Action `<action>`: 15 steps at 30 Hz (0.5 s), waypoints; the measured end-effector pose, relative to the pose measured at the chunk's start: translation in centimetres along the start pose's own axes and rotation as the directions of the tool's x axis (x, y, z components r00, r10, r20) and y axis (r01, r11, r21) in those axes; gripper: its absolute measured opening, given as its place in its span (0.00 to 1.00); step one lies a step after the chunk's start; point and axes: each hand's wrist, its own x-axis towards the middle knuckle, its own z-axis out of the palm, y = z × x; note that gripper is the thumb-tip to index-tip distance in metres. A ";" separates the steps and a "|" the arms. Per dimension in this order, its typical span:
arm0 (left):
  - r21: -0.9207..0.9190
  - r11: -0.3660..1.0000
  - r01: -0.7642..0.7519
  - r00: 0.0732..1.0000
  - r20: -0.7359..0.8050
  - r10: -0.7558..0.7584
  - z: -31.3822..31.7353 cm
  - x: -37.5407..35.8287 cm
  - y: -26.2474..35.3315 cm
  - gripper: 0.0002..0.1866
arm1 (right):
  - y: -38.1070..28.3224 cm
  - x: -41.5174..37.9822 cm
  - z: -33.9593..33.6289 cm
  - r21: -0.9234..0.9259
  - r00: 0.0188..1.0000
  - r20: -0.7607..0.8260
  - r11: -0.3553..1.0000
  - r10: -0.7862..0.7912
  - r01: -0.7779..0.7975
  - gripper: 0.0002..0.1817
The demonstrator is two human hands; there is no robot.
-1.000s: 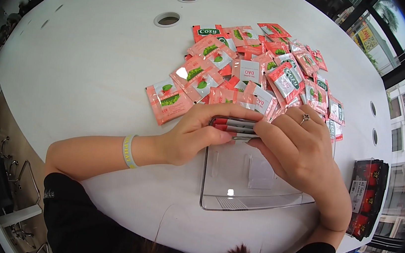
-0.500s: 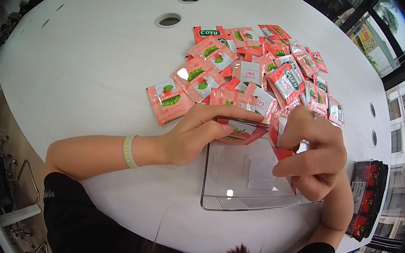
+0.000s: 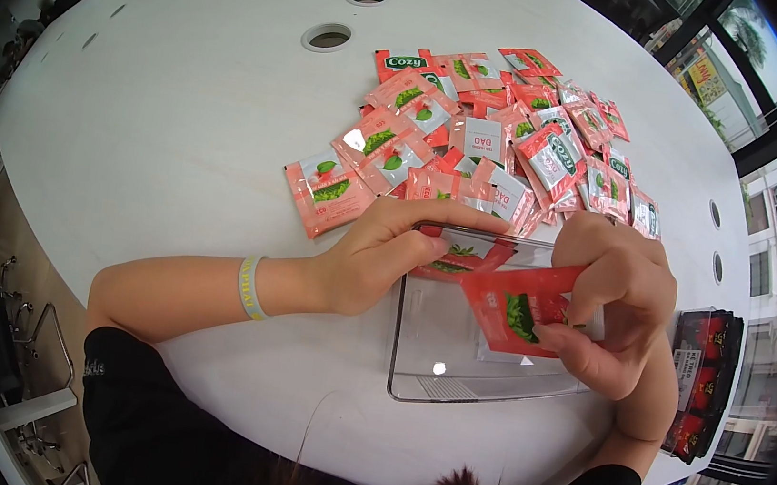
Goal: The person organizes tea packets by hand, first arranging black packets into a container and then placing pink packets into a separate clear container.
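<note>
My left hand [image 3: 377, 256] grips the far left edge of a clear plastic box [image 3: 423, 361], its thumb pressing a pink packet [image 3: 457, 255] against the far wall inside. Over the box's right part, my right hand [image 3: 619, 307] holds a red tea packet [image 3: 517, 310] between thumb and fingers, its green leaf print facing up. The held packet hangs above the box floor, close to the packet at the wall. Beyond the hands lies a loose pile of pink and red packets [image 3: 482, 140] on the white table.
A container of dark and red packets [image 3: 703, 384] stands at the table's right edge. Two round holes [image 3: 327, 37] are set in the far part of the white table [image 3: 182, 123], with two more at the right. Chairs are at the lower left.
My right hand has turned and moved slightly right, and its packet has swung from upright to flatter, showing its printed face over the box. My left hand has hardly moved.
</note>
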 end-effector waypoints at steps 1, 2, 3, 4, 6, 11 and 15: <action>0.015 1.000 -0.017 1.000 -0.004 0.017 0.0 0.0 0.0 0.26 | -0.2 0.2 -0.2 0.034 0.998 0.048 0.999 0.033 -0.035 0.11; 0.014 1.000 -0.017 1.000 -0.005 0.017 0.0 -0.1 0.2 0.26 | 0.1 0.3 0.2 -0.047 0.997 0.071 0.999 0.031 -0.028 0.12; 0.042 0.999 0.023 1.000 -0.012 -0.022 -0.1 -0.2 0.5 0.25 | 0.4 0.4 0.9 -0.128 0.995 0.093 0.992 0.031 -0.019 0.14; 0.070 0.995 0.065 0.998 -0.017 -0.064 -0.1 -0.3 0.6 0.25 | 0.5 0.4 1.5 -0.375 0.989 0.144 0.927 0.031 0.025 0.17; 0.070 0.997 0.035 0.999 -0.030 -0.033 0.1 -0.3 0.2 0.25 | 0.4 0.2 2.0 -0.496 0.990 0.143 0.867 0.016 0.058 0.19; 0.024 0.999 0.037 0.997 -0.069 -0.035 0.2 -0.5 0.0 0.24 | 1.1 0.4 3.0 -0.748 0.998 0.060 0.662 0.011 0.038 0.28; -0.033 0.999 0.010 0.996 -0.085 -0.012 1.0 -0.7 0.2 0.25 | 2.0 0.3 3.7 -0.761 0.998 0.037 0.648 0.047 -0.002 0.27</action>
